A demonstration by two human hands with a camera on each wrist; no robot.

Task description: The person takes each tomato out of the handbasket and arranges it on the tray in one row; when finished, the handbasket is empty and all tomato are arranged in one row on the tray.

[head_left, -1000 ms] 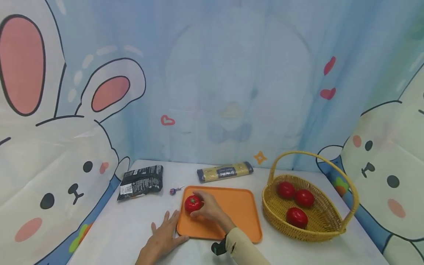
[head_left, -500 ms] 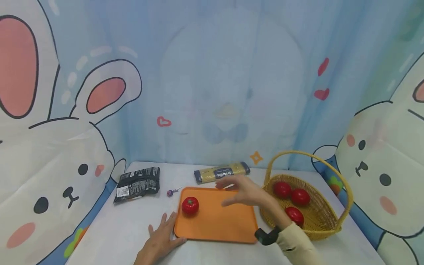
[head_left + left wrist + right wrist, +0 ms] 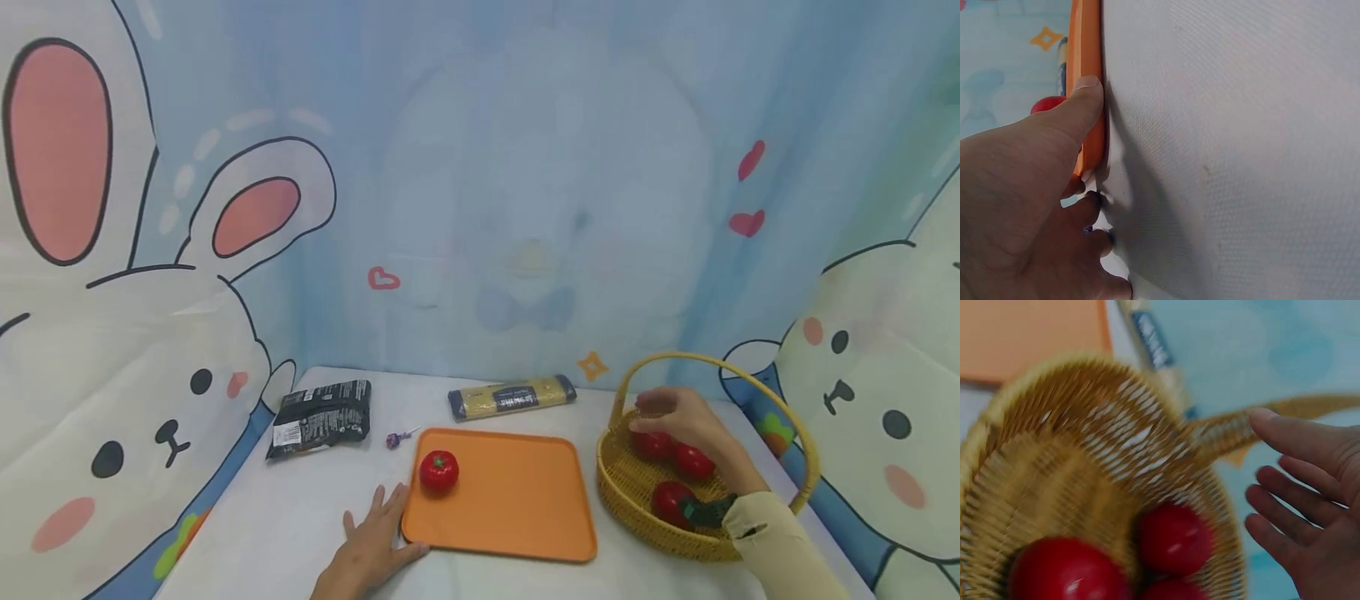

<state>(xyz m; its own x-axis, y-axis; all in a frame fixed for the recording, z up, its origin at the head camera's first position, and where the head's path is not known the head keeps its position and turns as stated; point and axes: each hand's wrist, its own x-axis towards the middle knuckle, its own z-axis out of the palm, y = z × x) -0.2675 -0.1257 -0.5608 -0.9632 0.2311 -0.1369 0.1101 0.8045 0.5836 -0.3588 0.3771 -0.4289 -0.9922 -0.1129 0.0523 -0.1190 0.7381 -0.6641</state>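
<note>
Nearest me is the left hand (image 3: 367, 546), resting by the near left corner of the orange tray (image 3: 517, 504). Its fingers are spread wide and grip nothing; the thumb lies against the tray's edge, as the left wrist view shows close up. The tray lies flat on the white table (image 3: 255, 525), a red tomato (image 3: 438, 472) with a green stem sitting on its left part.

To the right of the tray, just beside it, stands the yellow basket (image 3: 652, 540), its handle (image 3: 686, 356) arching up. Three red fruits lie inside: one nearer (image 3: 667, 500), two farther back, side by side. A pale sleeve (image 3: 780, 542) and a black wrist strap (image 3: 707, 512) lead to the right hand (image 3: 686, 423), over the basket's back part. That hand is fairly wide, thumb apart from gently bent fingers, holding nothing; I can't tell whether the thumb touches the handle.

Farther off, a small lollipop (image 3: 393, 440) lies near the tray's back left corner, with a black bag (image 3: 321, 418) left of it. Behind the tray lies a long yellow packet (image 3: 512, 397). Past the table hangs a blue curtain (image 3: 450, 192) printed with white rabbits (image 3: 150, 367).
</note>
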